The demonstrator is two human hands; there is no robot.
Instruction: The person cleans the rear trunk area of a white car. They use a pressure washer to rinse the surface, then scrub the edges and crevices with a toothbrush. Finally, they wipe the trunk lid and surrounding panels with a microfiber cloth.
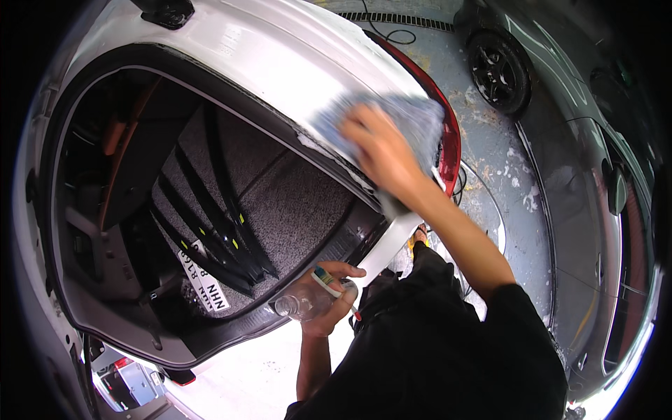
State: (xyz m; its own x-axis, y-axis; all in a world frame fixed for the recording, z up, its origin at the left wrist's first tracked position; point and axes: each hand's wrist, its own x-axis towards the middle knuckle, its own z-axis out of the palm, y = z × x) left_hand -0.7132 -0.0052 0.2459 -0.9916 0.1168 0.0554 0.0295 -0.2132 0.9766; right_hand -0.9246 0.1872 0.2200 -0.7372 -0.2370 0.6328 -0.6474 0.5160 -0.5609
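My right hand [380, 144], blurred, presses a blue-grey cloth [417, 118] against the white rear quarter panel [262, 58] of a car. The cloth lies between the open boot's edge and the red tail light [450, 136]. White foam or residue [315, 146] clings along the boot's rubber seal. Lower down, my left hand [328, 302] is wrapped around a clear plastic bottle [299, 307], its neck pointing left. The same hand also holds what looks like a toothbrush [326, 281], with a white handle and a red tip.
Inside the carpeted boot [310, 194] lie several long black trim strips [210, 205] and number plates [205, 283]. A dark grey car [567, 157] stands on the right. Hoses [462, 184] run over the foam-spotted floor [483, 142], near a drain grate [404, 21].
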